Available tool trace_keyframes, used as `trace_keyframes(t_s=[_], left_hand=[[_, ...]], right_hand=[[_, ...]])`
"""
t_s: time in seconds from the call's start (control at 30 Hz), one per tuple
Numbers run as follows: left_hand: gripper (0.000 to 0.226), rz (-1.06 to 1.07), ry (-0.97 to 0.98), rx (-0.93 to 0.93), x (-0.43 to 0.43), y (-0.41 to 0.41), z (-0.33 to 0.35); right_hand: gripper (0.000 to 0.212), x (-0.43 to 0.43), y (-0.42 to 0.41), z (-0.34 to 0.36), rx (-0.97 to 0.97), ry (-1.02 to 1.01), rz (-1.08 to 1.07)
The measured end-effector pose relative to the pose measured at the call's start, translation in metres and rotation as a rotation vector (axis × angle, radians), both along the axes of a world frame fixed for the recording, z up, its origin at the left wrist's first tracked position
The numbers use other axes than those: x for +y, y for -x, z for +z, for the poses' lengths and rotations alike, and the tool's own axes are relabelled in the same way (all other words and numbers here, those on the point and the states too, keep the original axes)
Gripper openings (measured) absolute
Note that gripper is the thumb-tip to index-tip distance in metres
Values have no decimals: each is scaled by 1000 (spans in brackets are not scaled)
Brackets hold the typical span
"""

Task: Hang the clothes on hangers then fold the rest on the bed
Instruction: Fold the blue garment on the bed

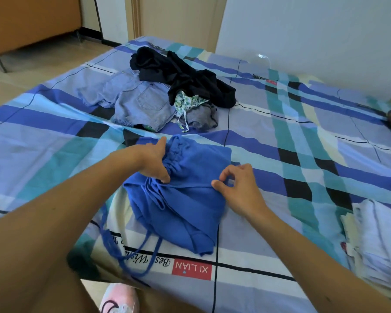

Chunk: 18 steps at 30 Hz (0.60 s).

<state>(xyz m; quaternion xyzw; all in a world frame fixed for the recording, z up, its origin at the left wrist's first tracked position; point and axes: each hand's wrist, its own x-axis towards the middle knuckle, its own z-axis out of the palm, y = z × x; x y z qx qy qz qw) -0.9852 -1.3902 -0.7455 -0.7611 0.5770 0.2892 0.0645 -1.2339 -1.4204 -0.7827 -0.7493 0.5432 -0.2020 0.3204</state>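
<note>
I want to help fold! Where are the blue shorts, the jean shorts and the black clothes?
blue shorts (190,206): head view, on the flat front fabric.
jean shorts (142,102): head view, beside the back pocket.
black clothes (178,75): head view, middle of the crumpled heap.

Pale walls (314,30), light wood floor (38,64), orange sofa (29,21) on metal legs, beige door frame (136,16).

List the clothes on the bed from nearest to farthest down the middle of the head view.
Blue drawstring garment → light denim shorts → black garment pile. The floral piece and grey piece overlap the others, so they are left out.
</note>
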Motion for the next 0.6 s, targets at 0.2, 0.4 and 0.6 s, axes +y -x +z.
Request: trace_keyframes(t_s=[0.2,0.4,0.6], left_hand=[[57,293,20,494,-2,-9,-8],[85,393,-3,699,13,5,-2],[17,362,274,855,17,64,22]], right_hand=[[66,24,6,-19,-311,-178,-44],[49,21,-3,-28,-479,-269,38],[41,7,20,9,-530,-127,-45]])
